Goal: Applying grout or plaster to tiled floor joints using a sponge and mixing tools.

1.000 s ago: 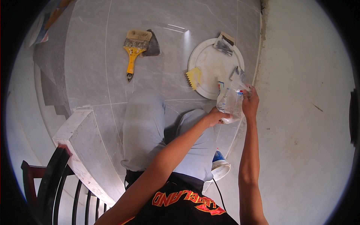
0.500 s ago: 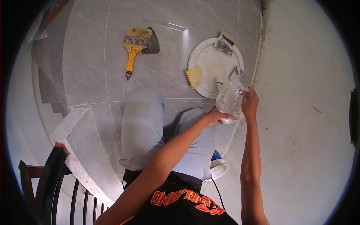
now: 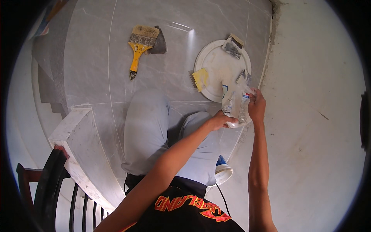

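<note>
Both my hands hold a printed plastic bag [image 3: 235, 104] of whitish material, near the edge of a round white lid [image 3: 214, 91] on the floor. My left hand [image 3: 223, 120] grips the bag's lower end, its fingers partly beneath it. At the upper right edge, my right hand [image 3: 257, 105] pinches the bag's plastic. A yellow notched spreader [image 3: 200, 79] lies on the lid's left rim. On the far right rim rests a scraper [image 3: 232, 49] with a smeared blade. Another smeared blade [image 3: 244, 75] sits just beyond the bag, partly hidden by it.
A wide yellow-handled brush [image 3: 139, 48] lies over a dark flat blade [image 3: 159, 43] on the grey tiles. A white wall [image 3: 309, 116] runs along the right. To the left stand a low white ledge [image 3: 83, 135] and a black railing [image 3: 50, 181]. A blue and white bucket [image 3: 223, 172] is by my hip.
The view has shifted slightly. Both hands keep their hold on the bag, almost unmoved.
</note>
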Available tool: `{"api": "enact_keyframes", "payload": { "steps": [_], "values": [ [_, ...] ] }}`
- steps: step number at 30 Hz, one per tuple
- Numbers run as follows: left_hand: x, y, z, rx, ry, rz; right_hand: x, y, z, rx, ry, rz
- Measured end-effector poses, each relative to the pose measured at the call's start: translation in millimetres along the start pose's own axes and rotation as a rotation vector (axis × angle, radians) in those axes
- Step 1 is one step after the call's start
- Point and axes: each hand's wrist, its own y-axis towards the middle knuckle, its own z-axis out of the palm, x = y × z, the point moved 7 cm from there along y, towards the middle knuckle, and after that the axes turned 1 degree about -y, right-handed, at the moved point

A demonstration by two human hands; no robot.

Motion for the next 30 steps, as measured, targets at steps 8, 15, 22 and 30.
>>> {"api": "enact_keyframes", "payload": {
  "steps": [8, 15, 22, 30],
  "values": [
    [-2, -1, 3, 0.013, 0.017, 0.000, 2, -3, 10, 0.039, -0.071, -0.084],
    [-2, -4, 7, 0.057, 0.072, -0.017, -1, -3, 2, 0.057, -0.058, -0.037],
    [-2, -6, 9, 0.082, 0.071, -0.036, 3, -5, -7, 0.008, 0.001, -0.022],
    [0, -8, 12, 0.116, 0.068, -0.043, 2, -10, -8, 0.032, -0.056, 0.005]
  ]
}}
